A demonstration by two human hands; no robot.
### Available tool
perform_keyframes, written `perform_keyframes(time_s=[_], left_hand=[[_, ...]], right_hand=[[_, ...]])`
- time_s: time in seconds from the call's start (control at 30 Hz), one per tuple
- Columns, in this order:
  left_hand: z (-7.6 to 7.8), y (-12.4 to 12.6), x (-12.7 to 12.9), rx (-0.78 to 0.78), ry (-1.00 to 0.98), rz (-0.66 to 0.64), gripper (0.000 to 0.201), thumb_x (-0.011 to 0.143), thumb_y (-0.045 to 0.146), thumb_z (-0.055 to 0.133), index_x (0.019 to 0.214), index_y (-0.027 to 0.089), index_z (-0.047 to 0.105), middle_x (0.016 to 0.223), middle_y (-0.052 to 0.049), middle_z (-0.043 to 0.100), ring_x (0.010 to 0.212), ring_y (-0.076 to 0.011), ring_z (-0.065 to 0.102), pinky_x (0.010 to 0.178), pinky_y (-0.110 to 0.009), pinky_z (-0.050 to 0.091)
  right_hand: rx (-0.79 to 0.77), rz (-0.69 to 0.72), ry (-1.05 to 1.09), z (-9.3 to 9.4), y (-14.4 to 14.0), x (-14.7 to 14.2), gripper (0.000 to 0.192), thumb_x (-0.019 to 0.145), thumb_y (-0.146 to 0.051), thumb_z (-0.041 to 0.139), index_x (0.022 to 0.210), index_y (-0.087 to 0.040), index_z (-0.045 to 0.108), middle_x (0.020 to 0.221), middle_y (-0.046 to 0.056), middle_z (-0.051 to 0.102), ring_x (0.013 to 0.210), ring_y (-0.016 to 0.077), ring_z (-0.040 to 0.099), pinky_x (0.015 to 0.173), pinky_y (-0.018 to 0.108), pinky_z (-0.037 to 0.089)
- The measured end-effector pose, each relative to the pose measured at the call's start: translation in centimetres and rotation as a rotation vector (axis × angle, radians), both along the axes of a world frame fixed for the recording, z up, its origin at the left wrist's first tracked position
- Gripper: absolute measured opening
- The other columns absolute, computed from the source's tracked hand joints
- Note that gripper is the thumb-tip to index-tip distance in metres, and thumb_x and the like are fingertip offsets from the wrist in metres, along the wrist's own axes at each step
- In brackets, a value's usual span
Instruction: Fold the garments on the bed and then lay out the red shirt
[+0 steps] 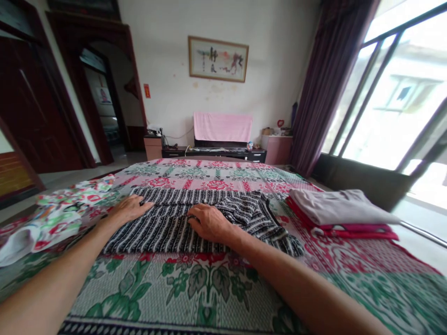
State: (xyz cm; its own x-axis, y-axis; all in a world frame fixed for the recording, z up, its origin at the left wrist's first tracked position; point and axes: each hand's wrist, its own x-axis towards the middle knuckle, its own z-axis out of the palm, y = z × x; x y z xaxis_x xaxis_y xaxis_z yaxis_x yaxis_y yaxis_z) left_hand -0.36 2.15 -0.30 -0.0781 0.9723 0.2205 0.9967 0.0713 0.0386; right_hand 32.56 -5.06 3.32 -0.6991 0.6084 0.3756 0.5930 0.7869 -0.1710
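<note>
Lying in the head view on the flowered bedspread (209, 284), left of the clothes pile (344, 209), the shirt (167, 228) shows black-and-white speckled stripes, mostly flat, rumpled at the end nearest that pile. The left hand (131, 208), loosely spread, and right hand (211, 223), fingers bent, rest on it; I cannot tell whether either pinches cloth.

Left forearm (66, 267) and right forearm (296, 288) are bare and extended forward, converging from either side. Left hand (130, 209) is palm down, thumb stretched inward. Right hand (208, 222) is palm down, knuckles raised, fingers bent and directed leftward. Hands are apart; palms not visible.
</note>
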Motion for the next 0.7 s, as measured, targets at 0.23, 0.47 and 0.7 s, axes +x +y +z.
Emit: perform_keyframes(time_s=[0.23,0.47,0.7], left_hand=[[2.3,-1.1,5.7,0.224,-0.045,-0.305,0.044,0.083,0.031,0.041,0.117,0.017,0.064,0.132,-0.008,0.058,0.121,-0.0247,0.053,0.108,-0.035,0.038],[2.6,-1.9,16.0,0.166,-0.054,-0.62,0.04,0.084,0.021,0.043,0.119,0.016,0.062,0.127,-0.011,0.06,0.115,-0.0234,0.058,0.103,-0.035,0.043],[0.4,-1.0,18.1,0.136,-0.11,-0.6,0.039,0.086,0.019,0.04,0.118,0.014,0.061,0.122,-0.012,0.062,0.113,-0.0215,0.058,0.102,-0.032,0.043]], right_hand=[[-0.019,-0.513,-0.046,1.9,3.4,4.2,0.029,0.084,-0.013,0.044,0.097,-0.018,0.069,0.101,0.011,0.067,0.092,0.0201,0.063,0.078,0.028,0.046],[-0.081,-0.528,-0.068,1.1,3.7,5.0,0.039,0.081,-0.049,0.056,0.099,-0.018,0.068,0.102,0.012,0.066,0.096,0.0244,0.061,0.083,0.032,0.046],[-0.066,-0.512,-0.144,0.9,2.3,3.8,0.036,0.078,-0.033,0.057,0.111,-0.018,0.062,0.116,0.014,0.055,0.106,0.0288,0.053,0.086,0.041,0.046]])
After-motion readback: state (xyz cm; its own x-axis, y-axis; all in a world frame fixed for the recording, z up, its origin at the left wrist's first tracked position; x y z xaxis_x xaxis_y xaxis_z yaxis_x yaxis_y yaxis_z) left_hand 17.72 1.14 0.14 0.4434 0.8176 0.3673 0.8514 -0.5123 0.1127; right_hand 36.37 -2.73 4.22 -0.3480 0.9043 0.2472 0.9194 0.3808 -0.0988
